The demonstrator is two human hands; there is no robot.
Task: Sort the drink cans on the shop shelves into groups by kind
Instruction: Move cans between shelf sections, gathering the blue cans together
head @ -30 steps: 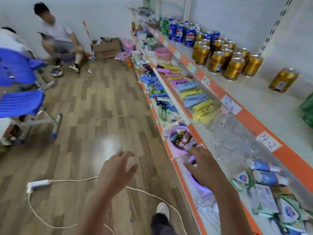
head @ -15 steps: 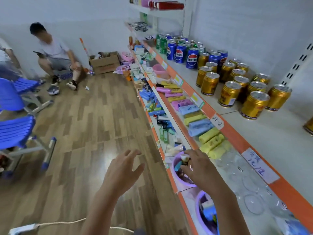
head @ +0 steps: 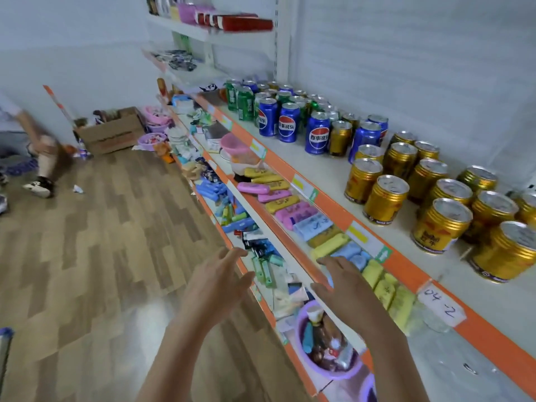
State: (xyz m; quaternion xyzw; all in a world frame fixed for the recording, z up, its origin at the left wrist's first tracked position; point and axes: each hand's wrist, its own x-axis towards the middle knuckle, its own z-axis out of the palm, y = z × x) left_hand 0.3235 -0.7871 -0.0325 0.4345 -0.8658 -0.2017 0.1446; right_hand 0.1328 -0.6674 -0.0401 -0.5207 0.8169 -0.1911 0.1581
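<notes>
Drink cans stand on the white shelf (head: 319, 169) with the orange front edge. Several gold cans (head: 441, 224) cluster at the right. Blue cola cans (head: 317, 137) stand further along, one gold can (head: 340, 138) among them. Green cans (head: 245, 103) stand at the far end, mixed with more blue and gold ones. My left hand (head: 216, 282) hovers over the floor beside the lower shelves, fingers spread, holding nothing. My right hand (head: 348, 288) is raised over the lower shelf edge, fingers straight, empty, well short of the cans.
Lower shelves hold coloured soap-like bars (head: 278, 203), small packets and a purple tub (head: 327, 343) of sundries. Upper shelves carry red boxes (head: 246, 23). A cardboard box (head: 111, 134) and a seated person (head: 32, 146) are at the far end of the wood floor.
The view has swung up and along the shelf, bringing the cans closer. Both hands have risen and moved forward, still empty.
</notes>
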